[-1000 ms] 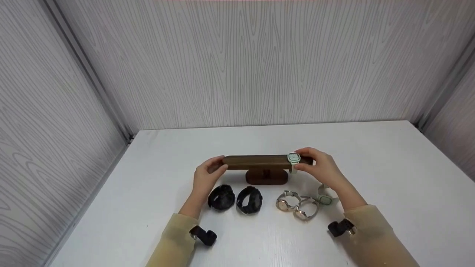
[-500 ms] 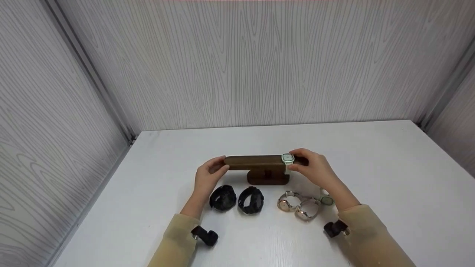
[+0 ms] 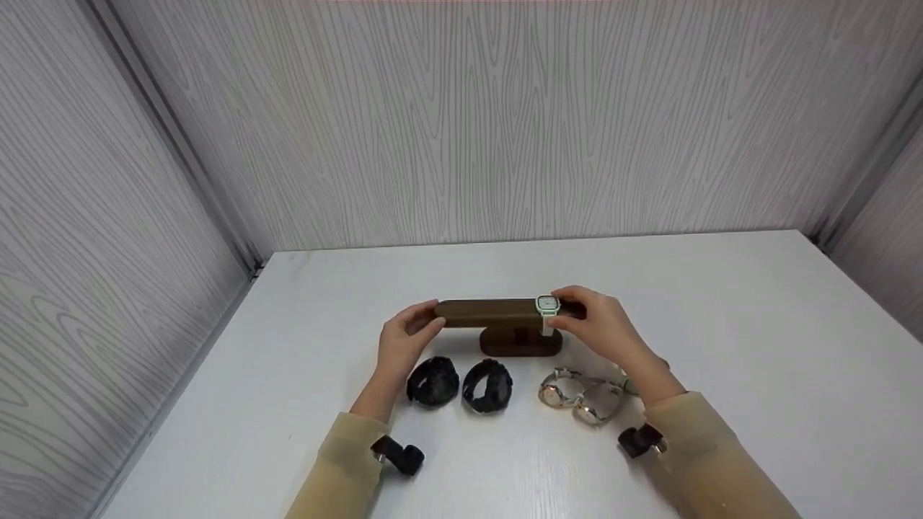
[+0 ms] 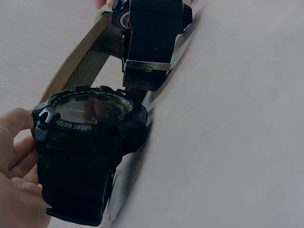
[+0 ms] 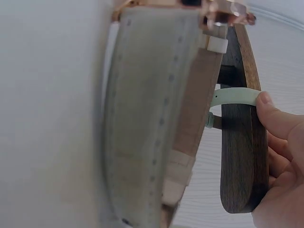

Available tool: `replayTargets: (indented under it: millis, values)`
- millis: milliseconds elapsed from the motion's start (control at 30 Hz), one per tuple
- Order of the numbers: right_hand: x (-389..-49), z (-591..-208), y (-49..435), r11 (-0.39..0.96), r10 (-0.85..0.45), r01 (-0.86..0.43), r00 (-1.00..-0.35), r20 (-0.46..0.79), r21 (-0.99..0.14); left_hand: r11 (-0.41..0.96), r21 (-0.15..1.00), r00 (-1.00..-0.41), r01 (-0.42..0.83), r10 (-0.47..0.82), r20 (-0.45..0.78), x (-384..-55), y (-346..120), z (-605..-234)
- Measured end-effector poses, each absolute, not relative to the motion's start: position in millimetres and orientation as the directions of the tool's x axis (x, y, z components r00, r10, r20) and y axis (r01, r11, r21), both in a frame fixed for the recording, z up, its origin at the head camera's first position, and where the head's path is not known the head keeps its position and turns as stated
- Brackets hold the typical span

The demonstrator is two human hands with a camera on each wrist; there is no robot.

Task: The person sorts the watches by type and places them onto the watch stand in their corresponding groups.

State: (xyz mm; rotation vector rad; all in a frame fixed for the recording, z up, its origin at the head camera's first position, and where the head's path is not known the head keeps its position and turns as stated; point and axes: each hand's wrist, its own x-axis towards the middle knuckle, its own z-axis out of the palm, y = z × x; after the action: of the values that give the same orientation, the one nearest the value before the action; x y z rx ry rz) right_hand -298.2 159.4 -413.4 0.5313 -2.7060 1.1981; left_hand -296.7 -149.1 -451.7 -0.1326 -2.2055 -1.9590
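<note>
A dark wooden watch stand (image 3: pixel 483 313) with a long bar on an oval base stands mid-table. The left hand (image 3: pixel 398 349) grips the bar's left end between thumb and fingers. Near the bar's right end, the right hand (image 3: pixel 602 328) pinches a pale green watch (image 3: pixel 547 304) that loops around the bar, its square face up. In the right wrist view, the thumb presses on the green strap (image 5: pixel 235 96) where it crosses the wood. Two black sport watches (image 3: pixel 433 382) lie before the stand; in the left wrist view, a large black sport watch (image 4: pixel 90 114) partly covers the left hand.
Two rose-gold watches (image 3: pixel 554 396) with pale straps lie at front right of the stand. Another green watch (image 3: pixel 630 386) is partly hidden behind the right wrist. A white wood-grain wall (image 3: pixel 461 122) rises behind the white table (image 3: pixel 346 281).
The right hand has slid the pale green watch leftward along the bar, away from its right end. The left hand keeps its grip on the left end.
</note>
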Motion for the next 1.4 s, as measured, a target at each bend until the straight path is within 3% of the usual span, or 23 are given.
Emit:
replayTargets:
  millis: [667,1400]
  values:
    - [-295,-409,140,0.717,-0.252,-0.37,-0.928,0.274,-0.591,0.137,0.975,-0.982,0.176,-0.041,0.183,-292,-148,-445]
    - [-288,-402,162,0.668,-0.344,-0.402,-0.913,0.219,-0.626,0.118,0.975,-0.981,0.188,-0.029,0.192,-292,-145,-450]
